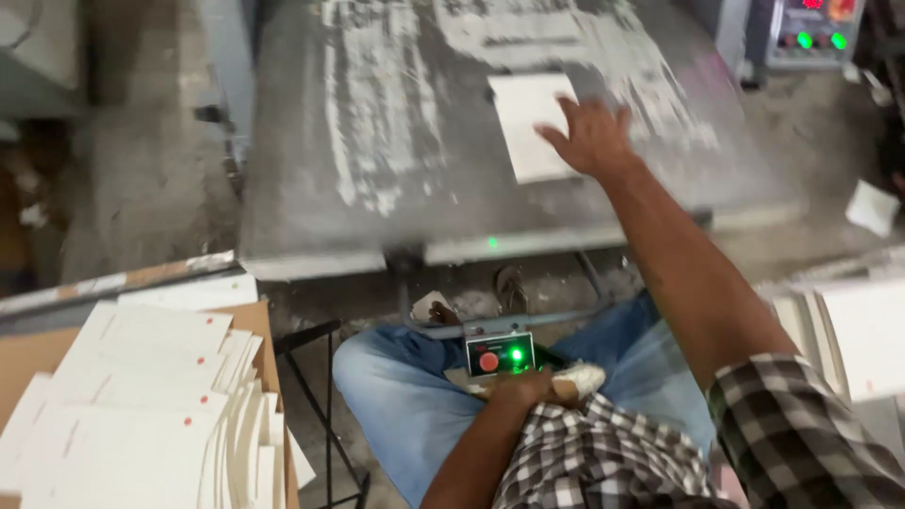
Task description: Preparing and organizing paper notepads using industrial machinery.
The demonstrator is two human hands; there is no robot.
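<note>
We are reaching our right hand (592,137) far across the grey worktop (377,141), fingers spread open, palm lying on the right edge of the white card sheet (528,118), whose long axis is running near to far. Our left hand (528,386) is resting in our lap, closed on the small control box (501,354), well apart from the sheet.

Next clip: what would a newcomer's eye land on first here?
Probably the right hand, stretched out with spread fingers onto a white rectangular sheet lying on the worn grey metal machine bed. Next, the small control box with a red button and glowing green light in the lap, the left hand just below it. White sheets are stacked at lower left.
</note>
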